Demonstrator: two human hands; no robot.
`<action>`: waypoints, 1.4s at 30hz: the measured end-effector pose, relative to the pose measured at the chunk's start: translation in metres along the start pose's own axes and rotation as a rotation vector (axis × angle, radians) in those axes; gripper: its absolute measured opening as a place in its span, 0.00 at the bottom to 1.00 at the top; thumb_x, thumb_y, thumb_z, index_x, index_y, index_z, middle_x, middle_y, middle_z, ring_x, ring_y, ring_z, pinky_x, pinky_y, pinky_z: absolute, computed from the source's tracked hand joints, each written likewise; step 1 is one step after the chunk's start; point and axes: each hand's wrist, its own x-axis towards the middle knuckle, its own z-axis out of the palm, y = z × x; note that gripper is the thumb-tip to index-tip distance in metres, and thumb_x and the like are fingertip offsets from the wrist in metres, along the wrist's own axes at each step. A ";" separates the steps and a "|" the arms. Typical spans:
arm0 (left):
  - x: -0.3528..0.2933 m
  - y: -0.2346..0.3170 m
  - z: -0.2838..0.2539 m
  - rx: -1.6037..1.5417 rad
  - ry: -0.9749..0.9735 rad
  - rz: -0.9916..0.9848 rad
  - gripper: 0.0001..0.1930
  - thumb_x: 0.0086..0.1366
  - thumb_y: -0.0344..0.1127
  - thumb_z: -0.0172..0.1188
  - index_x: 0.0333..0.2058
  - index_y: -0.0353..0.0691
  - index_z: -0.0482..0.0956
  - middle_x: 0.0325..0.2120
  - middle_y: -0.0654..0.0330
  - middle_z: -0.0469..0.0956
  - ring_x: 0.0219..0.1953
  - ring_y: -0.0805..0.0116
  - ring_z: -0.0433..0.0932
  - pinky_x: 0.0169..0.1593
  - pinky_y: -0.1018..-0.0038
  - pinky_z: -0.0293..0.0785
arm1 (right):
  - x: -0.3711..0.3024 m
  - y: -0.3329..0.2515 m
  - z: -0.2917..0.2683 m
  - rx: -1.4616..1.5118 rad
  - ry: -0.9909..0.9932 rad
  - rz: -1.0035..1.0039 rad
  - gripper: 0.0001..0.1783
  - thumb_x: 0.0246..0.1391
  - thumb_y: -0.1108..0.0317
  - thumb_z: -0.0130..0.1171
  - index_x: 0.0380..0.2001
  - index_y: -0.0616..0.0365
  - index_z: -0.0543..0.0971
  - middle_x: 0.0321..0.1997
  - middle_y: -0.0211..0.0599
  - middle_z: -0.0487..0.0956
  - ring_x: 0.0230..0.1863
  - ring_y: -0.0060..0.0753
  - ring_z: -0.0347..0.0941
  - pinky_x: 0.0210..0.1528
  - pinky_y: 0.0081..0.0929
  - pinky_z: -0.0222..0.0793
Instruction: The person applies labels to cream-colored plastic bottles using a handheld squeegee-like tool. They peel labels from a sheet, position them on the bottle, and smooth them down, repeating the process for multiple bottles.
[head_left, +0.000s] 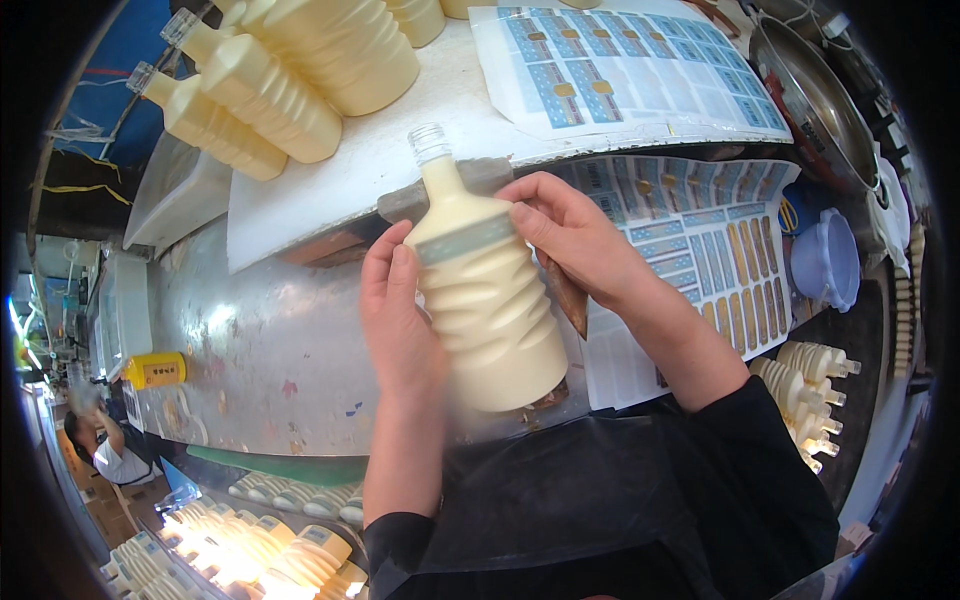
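Between my hands is a cream bottle (490, 330) with wavy ridged sides and a clear threaded neck, tilted with its neck pointing away from me. A grey-blue label strip (463, 240) runs across its shoulder. My left hand (395, 310) holds the bottle's left side, the thumb near the strip's left end. On the other side, my right hand (570, 225) pinches near the strip's right end with thumb and forefinger. A brown pointed flat tool (567, 300) sticks out below the right hand's palm, apparently tucked in its lower fingers. The bottle's underside is hidden.
Blue-and-gold label sheets (700, 270) lie right of the bottle, with another stack (620, 70) on the white raised board (430, 100). More cream bottles (310, 60) stand far left. A purple bucket (825, 260), metal pan (815, 95) and yellow bottle (157, 370) flank the metal table (270, 350).
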 end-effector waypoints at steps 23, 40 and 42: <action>0.000 -0.002 0.000 0.064 0.027 0.007 0.16 0.74 0.30 0.58 0.57 0.33 0.74 0.49 0.58 0.78 0.49 0.72 0.77 0.55 0.73 0.75 | 0.000 0.006 0.003 -0.034 0.007 -0.008 0.15 0.70 0.65 0.58 0.53 0.61 0.73 0.41 0.30 0.81 0.40 0.15 0.76 0.45 0.17 0.73; 0.002 0.001 0.006 0.073 0.007 -0.052 0.17 0.77 0.35 0.52 0.60 0.36 0.69 0.51 0.57 0.74 0.50 0.70 0.75 0.56 0.71 0.75 | -0.002 -0.005 0.007 -0.169 0.089 -0.045 0.14 0.67 0.64 0.58 0.50 0.61 0.77 0.36 0.27 0.79 0.36 0.13 0.72 0.42 0.18 0.70; 0.002 0.001 0.003 0.054 -0.002 -0.054 0.20 0.80 0.44 0.46 0.60 0.37 0.69 0.52 0.55 0.77 0.54 0.64 0.77 0.59 0.64 0.77 | -0.005 -0.013 -0.004 -0.066 0.089 -0.081 0.14 0.67 0.65 0.56 0.51 0.61 0.79 0.37 0.26 0.79 0.38 0.14 0.72 0.43 0.19 0.70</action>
